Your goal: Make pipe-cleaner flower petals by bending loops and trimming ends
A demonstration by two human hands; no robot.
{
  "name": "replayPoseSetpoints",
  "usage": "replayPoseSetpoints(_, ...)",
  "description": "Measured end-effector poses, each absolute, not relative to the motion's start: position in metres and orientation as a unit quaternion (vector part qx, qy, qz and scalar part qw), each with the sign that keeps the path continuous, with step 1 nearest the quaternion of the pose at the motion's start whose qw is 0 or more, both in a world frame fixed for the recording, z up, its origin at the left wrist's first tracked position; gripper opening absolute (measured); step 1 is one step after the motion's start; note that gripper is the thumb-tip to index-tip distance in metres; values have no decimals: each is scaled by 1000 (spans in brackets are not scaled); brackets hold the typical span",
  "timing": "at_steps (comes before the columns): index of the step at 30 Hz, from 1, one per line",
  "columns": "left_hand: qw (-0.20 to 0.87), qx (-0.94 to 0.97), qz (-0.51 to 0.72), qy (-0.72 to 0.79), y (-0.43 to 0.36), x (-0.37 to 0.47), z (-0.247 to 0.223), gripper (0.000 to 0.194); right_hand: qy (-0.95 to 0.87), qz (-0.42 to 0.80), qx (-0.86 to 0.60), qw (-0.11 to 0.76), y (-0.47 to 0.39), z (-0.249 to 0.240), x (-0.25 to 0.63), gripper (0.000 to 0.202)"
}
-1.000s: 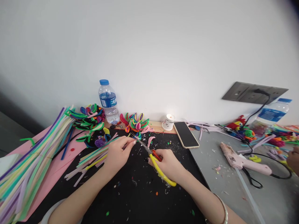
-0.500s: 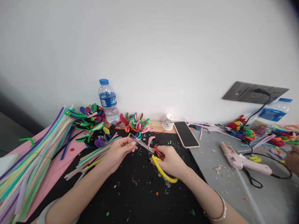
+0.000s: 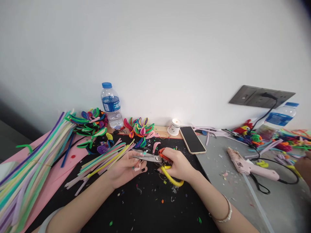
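My right hand (image 3: 178, 165) is closed round scissors (image 3: 152, 157) with yellow and orange handles, their blades pointing left. The blades are parted and lie across the fingertips of my left hand (image 3: 127, 168). Those fingers pinch a small pipe cleaner piece (image 3: 145, 153), pale with a turquoise tint and partly covered by the blades. Just beyond the scissors lies a curved pink pipe cleaner piece (image 3: 156, 147) on the black mat (image 3: 143, 207). A bunch of cut pipe cleaners (image 3: 97, 163) rests beside my left wrist.
Long pipe cleaners (image 3: 31, 181) fill the left side. Along the wall stand a water bottle (image 3: 111, 106), colourful looped pipe cleaners (image 3: 141, 127) and a paper cup (image 3: 174, 127). A phone (image 3: 193, 139) and a corded pink glue gun (image 3: 255, 169) lie right; another person's hand (image 3: 303, 168) shows there.
The scissors have swung to a flatter angle, and their blades now cross my left fingertips. My left hand has turned and lowered slightly, with its fingers more curled.
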State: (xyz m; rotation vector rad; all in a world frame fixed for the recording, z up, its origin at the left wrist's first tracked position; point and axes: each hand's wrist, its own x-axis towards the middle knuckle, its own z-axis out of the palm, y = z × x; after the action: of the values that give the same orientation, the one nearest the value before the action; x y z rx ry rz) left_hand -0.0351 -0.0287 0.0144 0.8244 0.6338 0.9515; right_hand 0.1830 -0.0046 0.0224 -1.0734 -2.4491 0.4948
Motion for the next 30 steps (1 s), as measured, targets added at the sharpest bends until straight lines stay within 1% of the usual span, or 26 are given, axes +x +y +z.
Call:
replayPoseSetpoints(3,777,368,432,271,-31,-33,16,21,-887,180,-373,204,-5,24,182,26)
replayPoseSetpoints(7,755,344,482,282,-26,-33,9,16,-881,146,-419,166,-5,23,182,26)
replayPoseSetpoints(9,721,352,505,317,-21,-35,4,10,-870,127,-453,146,-4,23,182,33)
replayPoseSetpoints(12,676,374,523,359,-16,-36,-2,13,-857,109,-489,119,-5,23,182,48)
replayPoseSetpoints(14,652,388,530,380,-15,-37,-3,14,-853,101,-500,107,-7,23,181,52)
replayPoseSetpoints(17,633,394,538,392,-16,-37,-2,16,-853,87,-504,105,-8,23,180,53)
replayPoseSetpoints(25,626,407,529,403,-17,-35,0,18,-848,80,-513,102,-8,22,179,50)
replayPoseSetpoints(30,599,436,525,419,-16,-36,1,16,-842,85,-524,97,-8,22,178,44)
